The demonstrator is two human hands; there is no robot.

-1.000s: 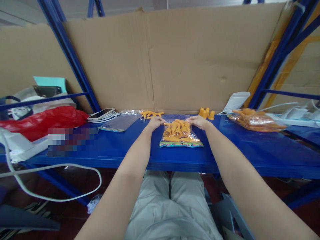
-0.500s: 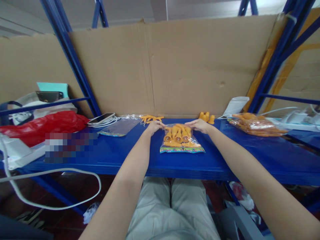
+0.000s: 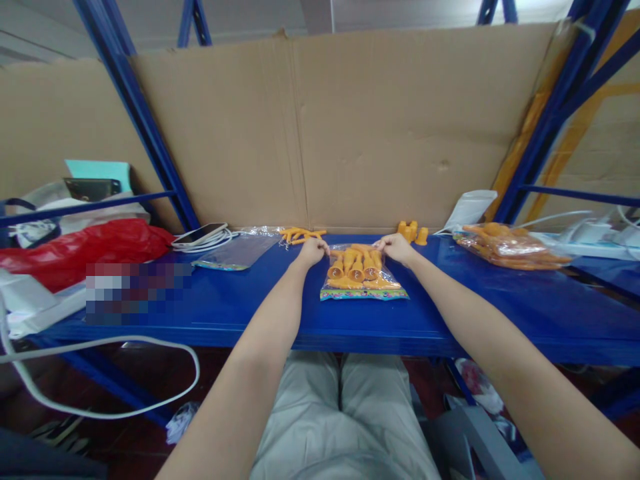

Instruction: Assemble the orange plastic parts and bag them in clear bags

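Note:
A clear plastic bag (image 3: 364,294) with a colourful printed strip along its near edge lies on the blue shelf. Inside it are several orange plastic pieces (image 3: 356,263), some with round cup-like ends facing me. At the bag's far left corner, my left hand (image 3: 313,251) is closed, pinching the plastic. The far right corner is pinched by my right hand (image 3: 395,248). Behind my left hand sits a small pile of thin orange pieces (image 3: 300,235). Several orange cups (image 3: 412,231) stand behind my right hand.
Filled bags of orange pieces (image 3: 510,247) are stacked at the right. To the left lie a flat clear bag (image 3: 237,252), a phone with coiled white cable (image 3: 206,235) and a red plastic bag (image 3: 95,250). Cardboard (image 3: 375,133) walls the back; a white cable (image 3: 195,373) hangs off the front left.
My right hand's fingers have drawn in from stretched out to a pinch at the bag's right corner. My left hand has curled more at its corner. The bag has hardly moved.

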